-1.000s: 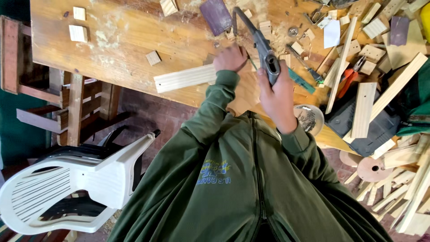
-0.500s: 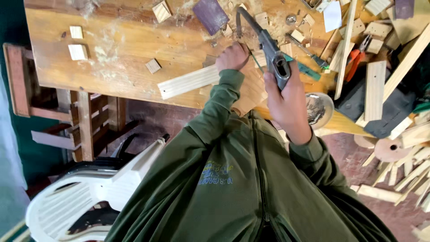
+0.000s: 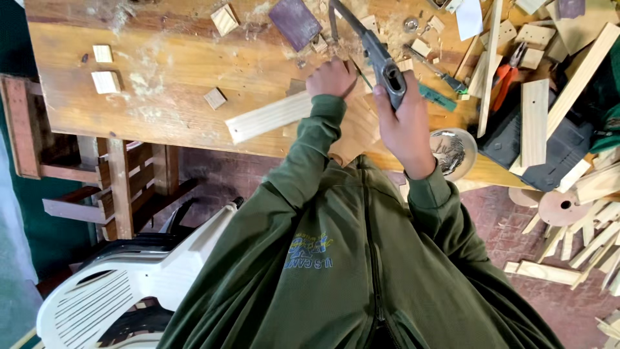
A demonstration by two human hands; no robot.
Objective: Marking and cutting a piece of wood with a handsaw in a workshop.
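Observation:
My left hand (image 3: 332, 78) presses down on one end of a pale wooden strip (image 3: 266, 117) that lies slanted on the wooden workbench (image 3: 161, 71). My right hand (image 3: 405, 119) is closed around the dark handle of a hand saw (image 3: 382, 63). The saw's frame reaches away from me to the bench's far side, and its thin blade runs just right of my left hand. Both arms wear green hoodie sleeves.
Small wood blocks (image 3: 106, 82) lie at the bench's left, and a purple sanding block (image 3: 295, 22) lies at the far side. To the right are a round dish of nails (image 3: 453, 150), orange-handled pliers (image 3: 506, 79), wooden slats (image 3: 535, 120) and a black case (image 3: 560, 150). A white plastic chair (image 3: 129, 284) stands lower left. Offcuts (image 3: 581, 226) litter the floor.
My right hand has pushed the saw a little forward over the bench. My left hand stays on the strip. The view has shifted slightly.

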